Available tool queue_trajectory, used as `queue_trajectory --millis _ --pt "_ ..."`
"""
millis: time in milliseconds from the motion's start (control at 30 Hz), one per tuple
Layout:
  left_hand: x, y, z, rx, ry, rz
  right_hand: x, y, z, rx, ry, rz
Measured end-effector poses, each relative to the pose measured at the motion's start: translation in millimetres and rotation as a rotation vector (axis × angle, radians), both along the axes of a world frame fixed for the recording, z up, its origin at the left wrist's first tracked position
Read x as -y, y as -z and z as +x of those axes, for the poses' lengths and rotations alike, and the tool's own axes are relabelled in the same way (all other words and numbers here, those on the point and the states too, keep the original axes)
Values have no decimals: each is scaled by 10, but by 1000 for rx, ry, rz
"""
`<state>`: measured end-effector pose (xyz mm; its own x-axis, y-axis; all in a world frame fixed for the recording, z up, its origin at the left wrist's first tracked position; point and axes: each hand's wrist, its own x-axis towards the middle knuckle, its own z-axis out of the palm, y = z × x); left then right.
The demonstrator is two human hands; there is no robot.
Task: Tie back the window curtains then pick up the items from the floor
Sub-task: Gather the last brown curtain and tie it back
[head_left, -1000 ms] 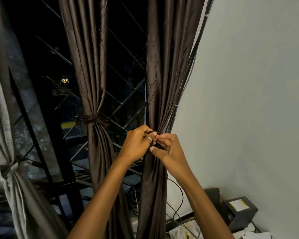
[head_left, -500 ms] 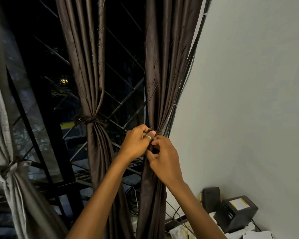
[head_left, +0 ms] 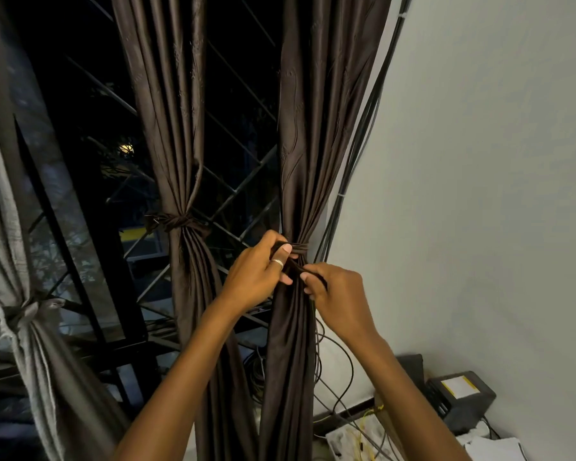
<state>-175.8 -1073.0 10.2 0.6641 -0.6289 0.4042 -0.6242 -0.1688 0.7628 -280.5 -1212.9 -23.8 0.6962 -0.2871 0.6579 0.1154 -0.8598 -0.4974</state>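
The dark brown pleated fabric curtain is gathered just beside the pale grey wall, wrapped by a thin brown tie band. Band ends are pinched: one by the left hand, one by the right hand. Risk judged: an end slipping before tightening — band loosens, pleats spill.

Left hand, right hand on tie around brown curtain

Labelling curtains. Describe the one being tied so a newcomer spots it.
Start at the pale grey wall on the right. The dark brown pleated curtain hangs beside it, against black cables. Unlike the knotted brown curtain and grey curtain leftward, the left hand and right hand grip its thin tie.
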Motion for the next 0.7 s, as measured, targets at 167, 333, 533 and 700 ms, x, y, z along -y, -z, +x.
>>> queue_trajectory --millis 167,333,533,700 --pt "-55 43 -29 -71 90 36 141 -293 -19 74 -9 -150" --pt "-75 -20 -75 -150 159 20 208 -485 38 2 -113 -471" --pt "-115 -31 -64 -71 146 0 219 -535 98 -94 -26 -521" --pt "-119 73 -62 388 10 4 270 -566 195 -138 -111 -174"
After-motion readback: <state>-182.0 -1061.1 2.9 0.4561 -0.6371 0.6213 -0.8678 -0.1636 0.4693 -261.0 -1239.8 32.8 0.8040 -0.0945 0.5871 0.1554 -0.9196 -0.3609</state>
